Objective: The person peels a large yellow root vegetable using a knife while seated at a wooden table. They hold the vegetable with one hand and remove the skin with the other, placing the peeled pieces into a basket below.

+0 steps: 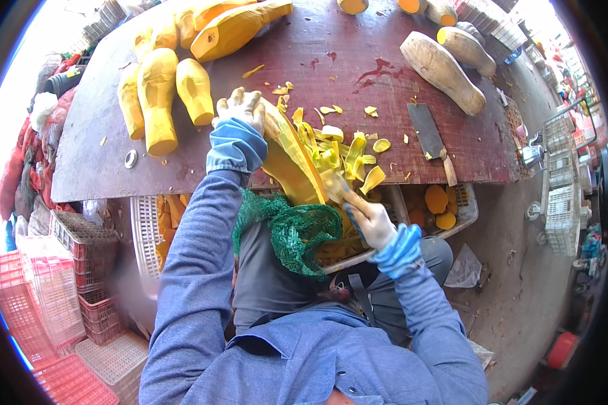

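My left hand (241,110), in a pale glove, grips the far end of a partly peeled pumpkin (291,162) that slants over the table's near edge towards my lap. In my gloved right hand (370,217) is a peeling tool, blurred against the pumpkin's near end; its exact kind is unclear. Yellow peelings (354,157) lie heaped to the right of the pumpkin. Several peeled pumpkins (157,101) rest at the left, and unpeeled ones (443,73) at the right. A cleaver (426,132) with a wooden handle lies on the right part of the table.
Under the edge of the red-brown table (334,91) stand white crates (147,233) with orange pieces. Green netting (304,233) drapes over my knee. A round metal lid (130,159) lies at the left. Stacked plastic crates (83,248) stand at left, a crate cart (561,182) at right.
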A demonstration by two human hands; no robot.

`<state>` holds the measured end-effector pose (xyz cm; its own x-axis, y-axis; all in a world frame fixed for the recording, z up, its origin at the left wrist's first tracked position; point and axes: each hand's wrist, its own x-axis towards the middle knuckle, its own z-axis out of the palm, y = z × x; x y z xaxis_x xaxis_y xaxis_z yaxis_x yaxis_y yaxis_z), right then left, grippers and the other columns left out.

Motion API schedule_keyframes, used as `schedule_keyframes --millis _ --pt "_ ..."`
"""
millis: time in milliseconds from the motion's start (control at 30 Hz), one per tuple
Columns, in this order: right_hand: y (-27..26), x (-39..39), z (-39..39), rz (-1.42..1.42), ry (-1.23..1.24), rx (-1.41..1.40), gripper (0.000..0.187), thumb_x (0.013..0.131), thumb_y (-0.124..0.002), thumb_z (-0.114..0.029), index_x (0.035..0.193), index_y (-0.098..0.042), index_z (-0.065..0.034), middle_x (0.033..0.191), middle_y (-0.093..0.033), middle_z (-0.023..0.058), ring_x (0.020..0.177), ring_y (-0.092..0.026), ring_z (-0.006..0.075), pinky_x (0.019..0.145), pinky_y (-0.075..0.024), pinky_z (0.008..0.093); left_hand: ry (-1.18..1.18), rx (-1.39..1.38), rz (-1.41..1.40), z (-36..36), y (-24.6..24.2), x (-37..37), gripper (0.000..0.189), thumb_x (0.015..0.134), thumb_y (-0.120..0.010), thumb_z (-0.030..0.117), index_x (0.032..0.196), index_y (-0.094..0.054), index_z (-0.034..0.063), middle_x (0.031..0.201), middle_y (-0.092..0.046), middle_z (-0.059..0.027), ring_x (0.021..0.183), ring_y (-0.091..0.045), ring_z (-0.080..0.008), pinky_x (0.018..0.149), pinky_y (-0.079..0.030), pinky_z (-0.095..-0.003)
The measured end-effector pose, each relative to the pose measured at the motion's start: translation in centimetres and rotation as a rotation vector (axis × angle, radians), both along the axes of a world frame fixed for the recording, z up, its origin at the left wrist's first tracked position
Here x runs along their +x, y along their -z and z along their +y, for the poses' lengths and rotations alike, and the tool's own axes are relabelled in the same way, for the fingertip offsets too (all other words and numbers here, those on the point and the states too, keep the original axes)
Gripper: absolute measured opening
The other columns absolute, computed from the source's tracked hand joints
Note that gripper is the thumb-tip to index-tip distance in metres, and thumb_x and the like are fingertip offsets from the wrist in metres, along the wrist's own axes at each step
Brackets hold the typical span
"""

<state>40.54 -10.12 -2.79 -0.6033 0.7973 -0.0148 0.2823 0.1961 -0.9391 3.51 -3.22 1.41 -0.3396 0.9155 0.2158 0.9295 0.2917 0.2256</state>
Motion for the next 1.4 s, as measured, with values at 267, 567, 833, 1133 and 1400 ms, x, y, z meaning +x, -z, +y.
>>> schedule_keyframes --millis 267,567,833,1133,1400 --pt "-0.1 -13.0 7.5 -0.205 0.015 0.235 0.042 0.108 -0.062 -0.037 0.146 -0.066 -0.0207 0.107 -0.075 0.0269 0.098 -0.074 0.0439 0.086 -0.0593 0.0497 0.036 0.089 0.118 0.3 2.7 -1.8 0.038 0.109 -0.054 0.036 0.143 -0.068 0.0273 0.160 -0.053 -0.0118 0.140 -0.050 -0.0486 0.121 -0.043 -0.0535" --pt "5.7 0.3 -1.1 -0.088 0.040 0.097 0.042 0.106 -0.065 -0.018 0.148 -0.065 -0.0134 0.113 -0.076 0.0264 0.105 -0.078 0.0347 0.089 -0.0596 0.0400 -0.027 0.058 0.010 0.1 1.5 -1.1 0.041 0.108 -0.054 0.039 0.146 -0.065 0.0290 0.163 -0.051 -0.0075 0.146 -0.045 -0.0422 0.116 -0.043 -0.0590" --pt "0.8 1.2 0.7 0.172 0.177 -0.310 0.044 0.111 -0.064 -0.022 0.153 -0.062 -0.0105 0.090 -0.065 -0.0090 0.070 -0.050 -0.0010 0.061 -0.0416 0.0178 -0.036 0.003 -0.017 0.2 1.9 -1.5 0.043 0.108 -0.051 0.042 0.148 -0.062 0.0287 0.165 -0.048 -0.0079 0.147 -0.043 -0.0441 0.119 -0.042 -0.0588" --pt "1.6 0.3 1.2 0.025 0.131 -0.002 0.059 0.103 -0.074 -0.022 0.155 -0.055 -0.0023 0.133 -0.074 0.0193 0.120 -0.069 0.0161 0.103 -0.0537 0.0318 -0.008 0.046 -0.006 0.1 2.0 -1.6 0.043 0.109 -0.051 0.040 0.149 -0.062 0.0276 0.165 -0.047 -0.0083 0.148 -0.042 -0.0428 0.117 -0.043 -0.0596" --pt "0.2 -1.1 0.6 -0.463 -0.078 0.021 0.050 0.103 -0.073 -0.030 0.147 -0.063 -0.0074 0.114 -0.079 0.0214 0.108 -0.077 0.0281 0.092 -0.0578 0.0389 0.013 0.059 -0.001 -0.2 1.5 -1.2 0.044 0.109 -0.050 0.040 0.150 -0.061 0.0268 0.166 -0.046 -0.0096 0.147 -0.042 -0.0449 0.117 -0.043 -0.0601"
